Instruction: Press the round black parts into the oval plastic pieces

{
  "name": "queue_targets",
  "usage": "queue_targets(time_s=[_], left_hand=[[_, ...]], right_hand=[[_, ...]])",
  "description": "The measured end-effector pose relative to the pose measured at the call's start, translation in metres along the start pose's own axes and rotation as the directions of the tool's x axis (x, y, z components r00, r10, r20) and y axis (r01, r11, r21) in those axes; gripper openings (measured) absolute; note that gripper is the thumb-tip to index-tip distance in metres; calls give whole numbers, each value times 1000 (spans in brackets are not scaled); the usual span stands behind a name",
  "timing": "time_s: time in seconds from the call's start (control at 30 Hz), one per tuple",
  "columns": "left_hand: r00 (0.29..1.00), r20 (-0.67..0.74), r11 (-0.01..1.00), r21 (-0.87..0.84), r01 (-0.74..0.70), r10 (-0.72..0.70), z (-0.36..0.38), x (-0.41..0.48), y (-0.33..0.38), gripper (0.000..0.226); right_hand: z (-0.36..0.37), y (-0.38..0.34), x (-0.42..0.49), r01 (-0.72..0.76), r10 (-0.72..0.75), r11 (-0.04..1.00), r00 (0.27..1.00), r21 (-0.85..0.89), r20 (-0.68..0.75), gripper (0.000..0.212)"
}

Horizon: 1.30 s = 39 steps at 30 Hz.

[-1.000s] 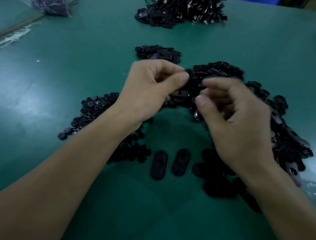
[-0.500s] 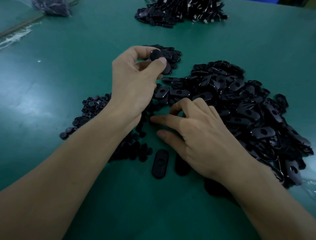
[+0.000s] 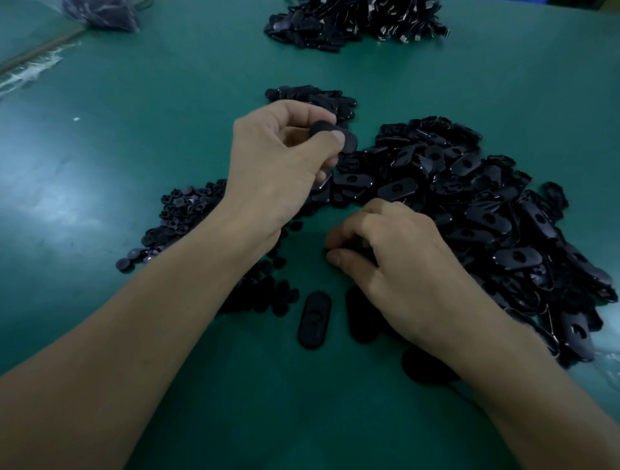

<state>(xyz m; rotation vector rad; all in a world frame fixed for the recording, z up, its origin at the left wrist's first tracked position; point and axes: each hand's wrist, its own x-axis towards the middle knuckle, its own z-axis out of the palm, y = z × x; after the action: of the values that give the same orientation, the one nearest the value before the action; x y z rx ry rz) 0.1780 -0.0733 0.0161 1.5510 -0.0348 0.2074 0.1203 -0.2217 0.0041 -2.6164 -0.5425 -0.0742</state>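
A wide work table (image 3: 134, 151) filled nearly the whole view, its top covered in a smooth, dark teal-green material. The light was dim. It showed as soft, pale glare patches (image 3: 63, 201) on the left side of the surface, while the near part lay in deeper shadow. Toward the far left corner a thin pale rod (image 3: 37, 50) ran slantwise, with crumpled clear film (image 3: 30, 72) just beside it. A dark, wrinkled plastic bag (image 3: 100, 13) sat near them, cut off by the top edge. A narrow sliver of blue (image 3: 536, 2) showed beyond the table's far right side.
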Motion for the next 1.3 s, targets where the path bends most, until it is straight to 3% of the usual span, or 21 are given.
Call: queue_targets(time_s=[0.27, 0.5, 0.7, 0.9, 1.07, 1.3], left_hand=[[999, 51, 1000, 29, 1, -3, 2, -3, -2, 18], [998, 63, 996, 88, -3, -3, 2, -2, -3, 16], [995, 100, 989, 150, 3, -18, 3, -3, -5, 17], [988, 152, 966, 254, -45, 6, 5, -5, -9, 18], [986, 167, 974, 225, -21, -17, 6, -5, -10, 19], [963, 262, 989, 145, 19, -57, 9, -11, -7, 17]], right_hand=[[-3, 2, -1, -23, 22, 1000, 999, 14, 42, 8], [-1, 6, 0, 0, 0, 1000, 997, -7, -71, 18], [0, 8, -2, -19, 81, 966, 969, 257, -234, 17], [1, 6, -3, 6, 119, 947, 922, 321, -368, 12], [-1, 10, -2, -30, 175, 921, 923, 390, -343, 14], [-5, 13, -1, -70, 224, 940, 867, 335, -445, 14]])
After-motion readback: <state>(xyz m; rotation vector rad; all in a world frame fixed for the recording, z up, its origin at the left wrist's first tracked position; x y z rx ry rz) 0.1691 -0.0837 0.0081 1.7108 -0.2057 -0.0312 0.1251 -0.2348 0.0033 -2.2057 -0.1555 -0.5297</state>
